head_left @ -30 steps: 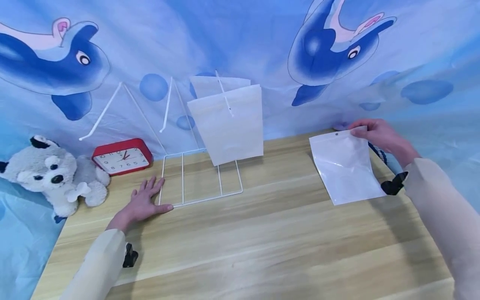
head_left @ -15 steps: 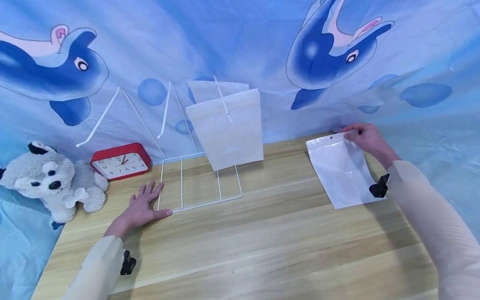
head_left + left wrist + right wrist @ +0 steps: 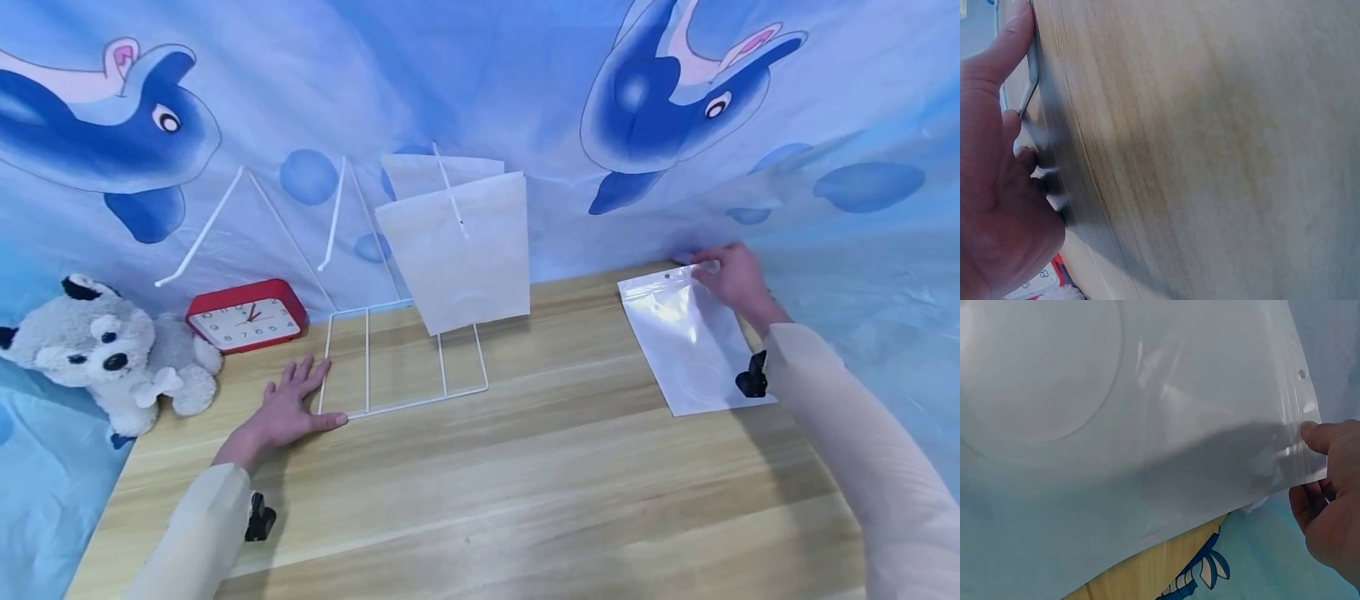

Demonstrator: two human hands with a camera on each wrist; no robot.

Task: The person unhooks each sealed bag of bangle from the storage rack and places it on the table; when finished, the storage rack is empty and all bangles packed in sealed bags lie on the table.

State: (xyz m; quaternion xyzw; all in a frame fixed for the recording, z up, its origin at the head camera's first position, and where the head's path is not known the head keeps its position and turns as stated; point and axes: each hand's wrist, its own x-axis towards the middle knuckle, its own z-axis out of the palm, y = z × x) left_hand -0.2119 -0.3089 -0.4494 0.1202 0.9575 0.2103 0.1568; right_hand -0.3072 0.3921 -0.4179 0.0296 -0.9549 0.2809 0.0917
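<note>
My left hand (image 3: pixel 281 414) rests with its fingers spread at the left end of a white wire display rack (image 3: pixel 405 407). Its thumb lies along the front corner of the rack's base, and the left wrist view shows that thumb (image 3: pixel 1013 40) against the wire. On the right, my right hand (image 3: pixel 737 283) pinches the top corner of a glossy white zip-lock bag (image 3: pixel 686 342) between thumb and fingers. The bag has a small hanging hole near its top edge, seen in the right wrist view beside the zip strip. Two similar white bags (image 3: pixel 468 267) hang from the rack's rightmost hook.
A red clock (image 3: pixel 247 317) stands behind my left hand, beside a grey-and-white plush dog (image 3: pixel 112 358). The wooden table (image 3: pixel 480 500) meets a blue dolphin-print cloth (image 3: pixel 525 75) at the back. Two more rack hooks (image 3: pixel 202 225) jut out toward the left.
My right hand has shifted slightly left with the zip-lock bag, and its forearm has swung inward. My left hand stays on the rack. The head view has wobbled a little.
</note>
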